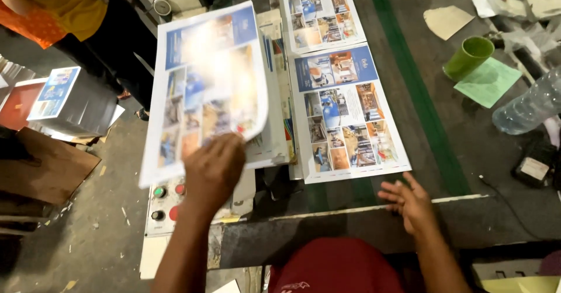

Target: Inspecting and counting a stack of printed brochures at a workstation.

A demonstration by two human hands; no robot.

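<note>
Left grip [213, 167] closed on the lower edge of a large printed sheet [204, 88], fingers curled over the paper, sheet lifted and bent, blurred, rising from a stack of printed sheets [274, 135] at the left part of the dark counter [467, 153]. Right grip [412, 202] released, holding nothing, fingers spread, placed flat near the front edge of the counter, just below a second printed sheet [345, 115]. Second printed sheet lying flat, blue header on top, many small photos under it; one more sheet of the same kind [321, 9] further back, touching it.

Green stripe [415, 88] running along the counter, right of the flat sheets. Further right: green cup [467, 58] lying on its side, light green paper [488, 81] just beside it, clear plastic bottle [529, 106] lying near the right border, torn beige paper [447, 21] behind the cup.

Under the lifted sheet, a control panel [166, 202] with green, red and black buttons. At the left, on the floor side, a smaller pile of prints [55, 94] and brown cardboard [47, 167]. In the upper left corner, another person in yellow and orange clothing [58, 4], well apart from both hands
</note>
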